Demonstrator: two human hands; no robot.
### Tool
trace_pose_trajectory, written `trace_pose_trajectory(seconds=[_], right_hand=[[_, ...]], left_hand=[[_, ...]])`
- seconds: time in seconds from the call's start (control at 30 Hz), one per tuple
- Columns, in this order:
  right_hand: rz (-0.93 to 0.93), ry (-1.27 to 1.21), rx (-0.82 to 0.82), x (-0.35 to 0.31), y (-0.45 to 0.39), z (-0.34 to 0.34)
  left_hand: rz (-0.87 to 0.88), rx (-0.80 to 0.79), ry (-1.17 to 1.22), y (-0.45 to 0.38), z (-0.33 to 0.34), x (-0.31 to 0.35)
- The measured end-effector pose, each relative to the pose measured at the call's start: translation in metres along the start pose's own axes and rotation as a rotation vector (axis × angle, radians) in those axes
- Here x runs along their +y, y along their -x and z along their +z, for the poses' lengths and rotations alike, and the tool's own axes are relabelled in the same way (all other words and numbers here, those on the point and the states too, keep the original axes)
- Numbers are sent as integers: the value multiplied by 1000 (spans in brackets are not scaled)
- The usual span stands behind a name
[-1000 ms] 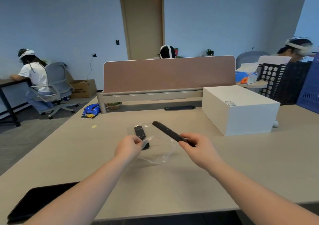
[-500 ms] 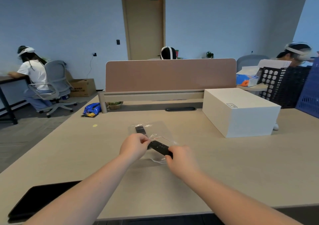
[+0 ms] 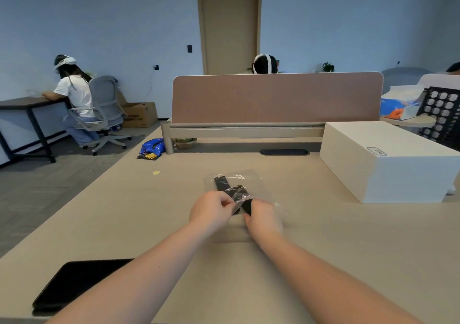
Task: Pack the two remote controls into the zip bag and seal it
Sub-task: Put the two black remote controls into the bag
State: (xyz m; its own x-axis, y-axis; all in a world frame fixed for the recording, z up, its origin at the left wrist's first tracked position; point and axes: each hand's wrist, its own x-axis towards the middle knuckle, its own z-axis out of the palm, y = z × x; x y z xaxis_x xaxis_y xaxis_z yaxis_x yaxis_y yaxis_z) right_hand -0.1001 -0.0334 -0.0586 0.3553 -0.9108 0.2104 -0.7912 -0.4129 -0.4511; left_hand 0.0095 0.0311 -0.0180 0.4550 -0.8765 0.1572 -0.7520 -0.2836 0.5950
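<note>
A clear zip bag lies on the beige table in front of me. One black remote control rests inside it, pointing away and slightly left. A second black remote control sits mostly inside the bag beside the first, its near end under my fingers. My left hand pinches the bag's near edge at the mouth. My right hand is closed on the second remote's near end at the bag's opening.
A white box stands at the right. A black tablet lies at the near left edge. A pink desk divider crosses the far side. People sit at other desks, and a black crate stands far right.
My right hand has carried the second remote from above the bag down and left into its mouth, pushing it further in. My left hand has kept hold of the bag's edge.
</note>
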Motion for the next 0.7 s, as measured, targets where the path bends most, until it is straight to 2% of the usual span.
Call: trace_pose_trajectory(seconds=[0.33, 0.47, 0.63, 0.7], right_hand=[[36, -34, -236, -4, -26, 10], [47, 3, -194, 2, -33, 18], [55, 44, 3, 9, -44, 29], [75, 51, -14, 11, -45, 30]], left_hand=[[31, -8, 3, -10, 4, -12], [44, 5, 5, -12, 3, -14], [68, 5, -13, -11, 4, -16], [77, 0, -24, -9, 5, -17]])
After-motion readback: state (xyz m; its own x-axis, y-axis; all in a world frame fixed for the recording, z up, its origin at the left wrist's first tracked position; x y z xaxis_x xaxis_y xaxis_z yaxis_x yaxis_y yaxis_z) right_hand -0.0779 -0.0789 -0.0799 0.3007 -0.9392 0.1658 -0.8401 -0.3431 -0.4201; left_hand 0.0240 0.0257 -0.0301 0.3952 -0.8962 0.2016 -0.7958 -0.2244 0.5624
